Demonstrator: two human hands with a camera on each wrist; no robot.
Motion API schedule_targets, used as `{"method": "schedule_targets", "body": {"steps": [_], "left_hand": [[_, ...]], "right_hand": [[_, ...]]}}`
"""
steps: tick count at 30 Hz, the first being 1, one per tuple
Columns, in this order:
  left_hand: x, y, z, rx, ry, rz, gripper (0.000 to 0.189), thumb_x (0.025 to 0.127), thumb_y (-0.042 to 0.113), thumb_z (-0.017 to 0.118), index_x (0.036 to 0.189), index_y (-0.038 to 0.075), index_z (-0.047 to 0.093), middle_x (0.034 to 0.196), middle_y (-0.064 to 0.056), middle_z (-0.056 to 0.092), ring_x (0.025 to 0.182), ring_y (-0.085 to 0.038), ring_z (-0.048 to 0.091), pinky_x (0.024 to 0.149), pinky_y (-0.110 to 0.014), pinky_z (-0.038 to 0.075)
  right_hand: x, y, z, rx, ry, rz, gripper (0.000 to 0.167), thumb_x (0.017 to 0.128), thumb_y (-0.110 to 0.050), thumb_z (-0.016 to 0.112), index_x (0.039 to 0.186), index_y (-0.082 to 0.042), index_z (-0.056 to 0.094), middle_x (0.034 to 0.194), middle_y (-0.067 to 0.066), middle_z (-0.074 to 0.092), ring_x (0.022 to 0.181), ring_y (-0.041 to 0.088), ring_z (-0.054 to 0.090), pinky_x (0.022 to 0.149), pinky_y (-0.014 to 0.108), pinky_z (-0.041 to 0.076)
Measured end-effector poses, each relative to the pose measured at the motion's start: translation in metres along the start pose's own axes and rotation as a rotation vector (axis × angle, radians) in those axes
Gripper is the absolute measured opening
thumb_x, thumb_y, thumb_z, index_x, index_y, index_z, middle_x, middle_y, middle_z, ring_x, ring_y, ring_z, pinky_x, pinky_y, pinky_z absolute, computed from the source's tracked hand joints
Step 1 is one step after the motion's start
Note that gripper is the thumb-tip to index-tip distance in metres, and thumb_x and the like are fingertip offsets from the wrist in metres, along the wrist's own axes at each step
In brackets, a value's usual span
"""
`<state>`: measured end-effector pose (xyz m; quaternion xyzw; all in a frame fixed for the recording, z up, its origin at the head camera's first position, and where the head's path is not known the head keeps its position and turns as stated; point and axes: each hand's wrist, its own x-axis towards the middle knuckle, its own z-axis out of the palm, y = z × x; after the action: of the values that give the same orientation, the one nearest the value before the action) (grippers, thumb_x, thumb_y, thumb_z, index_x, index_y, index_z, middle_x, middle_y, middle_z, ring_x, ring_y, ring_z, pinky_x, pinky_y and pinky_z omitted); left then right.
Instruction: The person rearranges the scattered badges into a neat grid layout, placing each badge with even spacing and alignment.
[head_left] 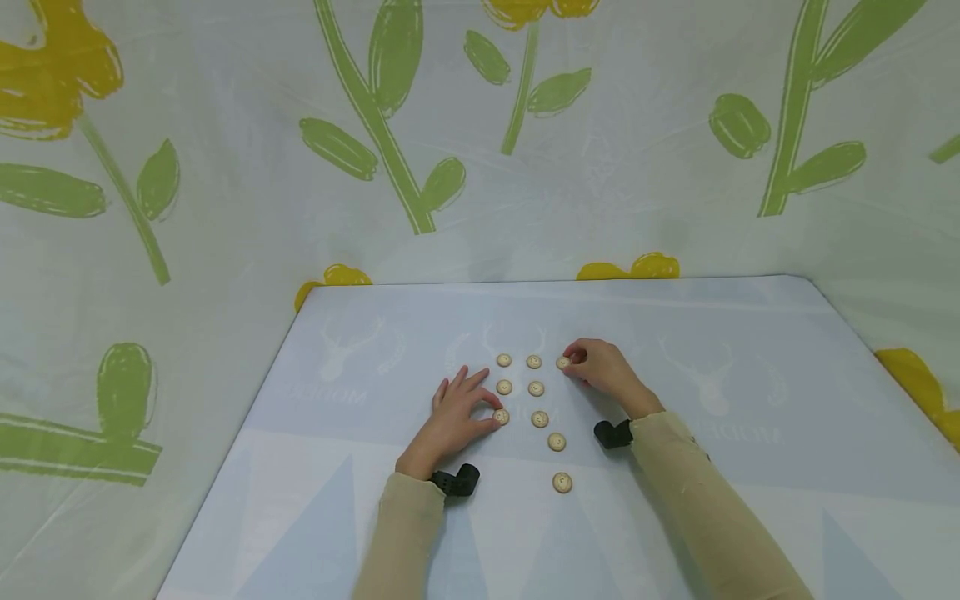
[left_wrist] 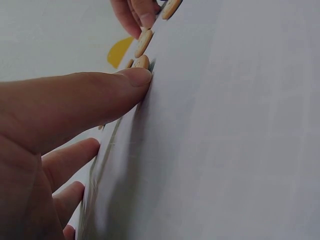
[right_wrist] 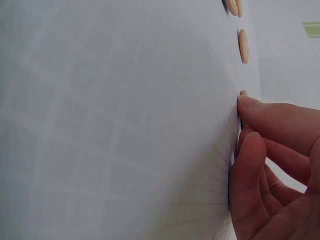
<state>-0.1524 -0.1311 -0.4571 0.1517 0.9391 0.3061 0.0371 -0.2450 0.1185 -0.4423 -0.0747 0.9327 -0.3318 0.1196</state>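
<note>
In the head view, my left hand (head_left: 453, 417) pinches a round wooden button (head_left: 501, 417) at its edge between thumb and forefinger, the other fingers spread out. My right hand (head_left: 606, 368) holds another wooden button (head_left: 563, 363) with thumb and fingertips, at the far end of the group. In the left wrist view, the left thumb (left_wrist: 115, 87) partly covers its button (left_wrist: 142, 62). The right wrist view shows only a sliver of the right hand's button (right_wrist: 243, 93) past the thumb. Both buttons lie at the tabletop.
Two buttons, one (head_left: 504, 360) above another (head_left: 504, 387), line up beyond the left hand's button. A middle column starts at a far button (head_left: 534, 362) and bends right towards a near button (head_left: 562, 482). They lie on a pale patterned tabletop (head_left: 300, 483) against flowered cloth (head_left: 247, 167).
</note>
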Motion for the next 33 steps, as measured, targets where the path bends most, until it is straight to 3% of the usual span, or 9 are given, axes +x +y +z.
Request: {"method": "schedule_targets", "body": {"steps": [33], "left_hand": [[-0.0011, 0.0015, -0.0007, -0.023, -0.006, -0.002, 0.014, 0.077, 0.027, 0.068, 0.089, 0.025, 0.061, 0.143, -0.004, 0.030, 0.135, -0.027, 0.005, 0.102, -0.052, -0.001]], "right_hand": [[-0.0008, 0.0031, -0.0011, 0.025, -0.010, -0.021, 0.023, 0.080, -0.016, 0.065, 0.101, -0.007, 0.060, 0.083, 0.007, 0.054, 0.062, 0.016, 0.051, 0.055, 0.025, 0.044]]}}
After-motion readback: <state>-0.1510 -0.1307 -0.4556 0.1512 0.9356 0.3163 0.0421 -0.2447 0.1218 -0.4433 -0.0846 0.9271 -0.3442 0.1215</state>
